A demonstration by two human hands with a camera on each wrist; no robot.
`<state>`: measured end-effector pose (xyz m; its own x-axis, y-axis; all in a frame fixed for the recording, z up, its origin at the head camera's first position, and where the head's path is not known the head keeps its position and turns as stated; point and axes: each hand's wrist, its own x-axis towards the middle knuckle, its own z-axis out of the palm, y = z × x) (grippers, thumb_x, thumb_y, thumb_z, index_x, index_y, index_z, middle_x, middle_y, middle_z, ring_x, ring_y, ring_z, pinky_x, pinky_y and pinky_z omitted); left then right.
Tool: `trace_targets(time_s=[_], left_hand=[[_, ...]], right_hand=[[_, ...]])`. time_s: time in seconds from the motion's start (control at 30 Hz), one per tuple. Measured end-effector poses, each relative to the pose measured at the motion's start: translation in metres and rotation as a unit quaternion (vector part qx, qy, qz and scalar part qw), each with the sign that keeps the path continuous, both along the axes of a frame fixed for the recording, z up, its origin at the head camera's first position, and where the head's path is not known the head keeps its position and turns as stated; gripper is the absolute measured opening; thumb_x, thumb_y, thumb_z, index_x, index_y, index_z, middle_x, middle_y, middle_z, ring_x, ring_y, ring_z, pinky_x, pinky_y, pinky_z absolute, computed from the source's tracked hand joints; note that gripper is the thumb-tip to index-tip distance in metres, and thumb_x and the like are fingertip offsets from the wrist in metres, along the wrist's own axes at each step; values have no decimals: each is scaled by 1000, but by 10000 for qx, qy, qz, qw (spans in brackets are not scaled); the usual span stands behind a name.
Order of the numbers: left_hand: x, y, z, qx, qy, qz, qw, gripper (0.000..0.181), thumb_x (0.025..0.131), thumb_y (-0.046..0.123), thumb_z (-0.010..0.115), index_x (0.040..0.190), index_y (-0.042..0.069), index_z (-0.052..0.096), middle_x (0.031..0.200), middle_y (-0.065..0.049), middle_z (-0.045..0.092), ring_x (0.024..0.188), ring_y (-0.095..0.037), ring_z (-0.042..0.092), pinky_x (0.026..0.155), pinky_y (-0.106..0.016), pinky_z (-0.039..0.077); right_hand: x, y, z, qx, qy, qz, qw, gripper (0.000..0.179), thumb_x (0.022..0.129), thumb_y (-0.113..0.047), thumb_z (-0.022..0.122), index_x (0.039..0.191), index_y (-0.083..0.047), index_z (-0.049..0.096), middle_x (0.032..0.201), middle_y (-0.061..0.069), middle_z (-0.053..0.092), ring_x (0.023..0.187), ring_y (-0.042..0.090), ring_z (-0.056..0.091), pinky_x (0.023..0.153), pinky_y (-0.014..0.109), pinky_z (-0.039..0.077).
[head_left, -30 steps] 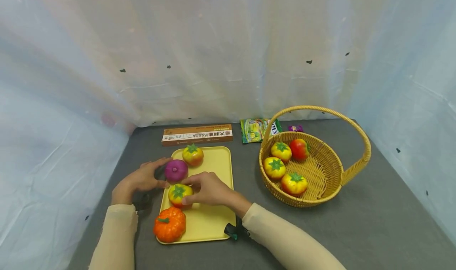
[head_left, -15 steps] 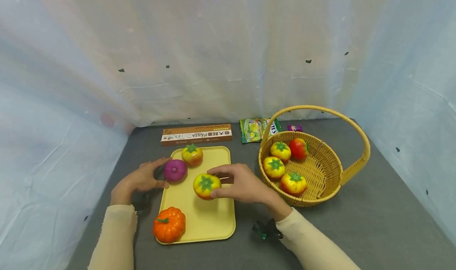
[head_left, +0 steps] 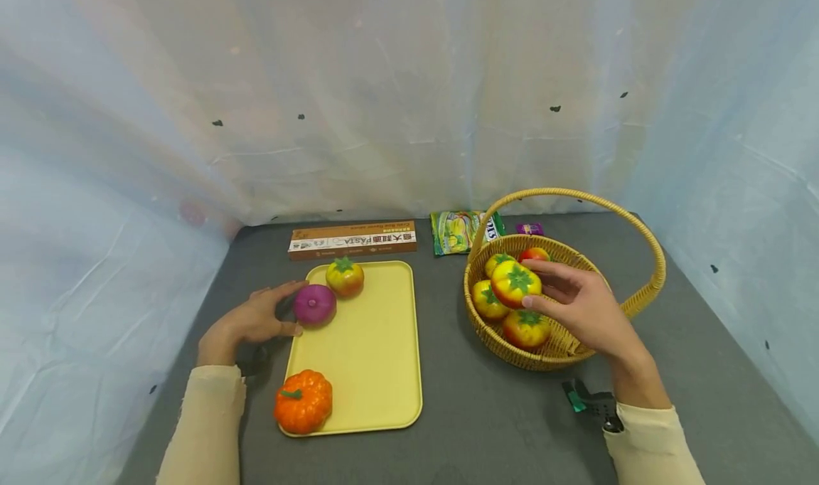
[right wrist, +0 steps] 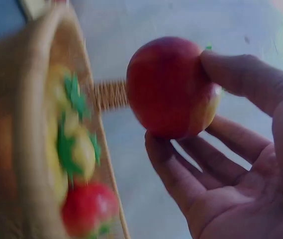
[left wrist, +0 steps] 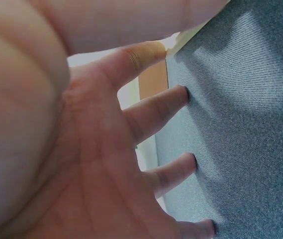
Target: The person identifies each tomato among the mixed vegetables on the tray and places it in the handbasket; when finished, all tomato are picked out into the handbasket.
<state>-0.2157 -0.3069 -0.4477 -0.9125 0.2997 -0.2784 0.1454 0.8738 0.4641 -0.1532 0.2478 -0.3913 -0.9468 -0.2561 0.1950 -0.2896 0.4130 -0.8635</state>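
Note:
My right hand [head_left: 589, 304] pinches a yellow-and-red tomato [head_left: 515, 284] with a green star-shaped top, between thumb and fingers. It hangs over the left part of the wicker basket [head_left: 617, 279]. The right wrist view shows the tomato's red underside [right wrist: 166, 89] beside the basket rim. Several more tomatoes [head_left: 527, 330] lie inside, partly covered by the held one. My left hand [head_left: 252, 319] rests at the left edge of the yellow tray [head_left: 365, 357], fingers spread around a purple onion-like vegetable [head_left: 315, 305] and holding nothing. In the left wrist view its fingertips [left wrist: 187, 162] meet the grey tabletop.
On the tray, another tomato [head_left: 345, 278] sits at the far end and an orange pumpkin [head_left: 303, 402] at the near left corner. Behind stand a pasta box [head_left: 352, 240], a green snack bag [head_left: 456, 232] and a small purple packet [head_left: 530, 229]. The basket's tall handle [head_left: 576, 195] arches up.
The right hand has lifted the tomato from the tray, between the onion-like vegetable and pumpkin, and carried it right to above the basket. The left hand has stayed put.

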Motion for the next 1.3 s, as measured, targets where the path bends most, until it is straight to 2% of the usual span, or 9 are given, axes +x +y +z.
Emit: trace_targets(time_s=[0.1,0.23,0.43,0.57,0.73,0.83,0.97,1.1,1.3], left_hand=[[1,-1,1,5,11,-14,10000,96,89,31,91,169,10,41,168,-36,40,152,-72,24,114,-91,26],[2,-3,0,9,-3,1,10000,97,89,30,92,169,11,41,168,-35,40,152,-72,23,114,-91,26],[2,-3,-2,59,-58,30,10000,97,89,31,92,169,12,40,168,-35,41,152,-72,23,113,-92,26],[3,-3,-2,66,-65,40,9999,97,89,32,92,169,12,41,168,-35,41,152,-72,23,112,-92,27],[3,-6,-1,56,-25,22,10000,97,89,32,92,169,12,40,168,-35,40,152,-72,23,113,-92,27],[3,-7,-1,49,-3,3,10000,98,89,32,92,169,11,40,169,-35,40,152,-72,23,113,-92,27],[3,-8,1,44,47,-7,10000,97,89,32,92,169,11,40,168,-35,40,151,-73,25,113,-91,28],[3,-6,2,50,31,13,10000,97,90,32,91,169,11,40,169,-34,40,152,-72,24,113,-91,27],[4,-2,4,128,56,-47,9999,95,89,30,92,168,9,42,167,-35,42,150,-72,27,113,-90,29]], right_hand=[[2,15,-3,171,32,-353,9992,51,102,-17,80,151,-13,66,155,16,63,122,-8,68,96,10,55],[0,23,-10,599,45,-673,9959,52,103,-25,79,152,-12,66,154,16,65,130,15,72,98,15,57],[-5,26,-21,1845,-397,-1101,9758,61,103,-36,78,155,-9,62,151,24,66,135,47,67,106,58,59],[-5,25,-24,1927,-504,-1077,9740,62,104,-37,77,156,-7,60,150,26,66,136,49,66,107,66,56],[-6,19,-18,1749,-199,-1023,9791,63,104,-42,76,156,-8,61,152,21,67,136,46,67,108,65,56],[-9,7,-10,1293,-49,-768,9886,61,104,-39,78,155,-10,62,153,18,67,136,42,68,107,36,61],[-17,-19,-3,367,39,-129,9992,55,102,-27,81,153,-12,65,153,15,67,137,40,67,102,9,51],[-28,-54,0,-322,36,517,9981,57,100,-18,83,153,-10,64,153,15,67,140,39,65,109,19,54],[-44,-111,-3,-697,8,1246,9898,61,98,-21,85,154,-9,64,156,16,64,145,38,62,120,48,51]])
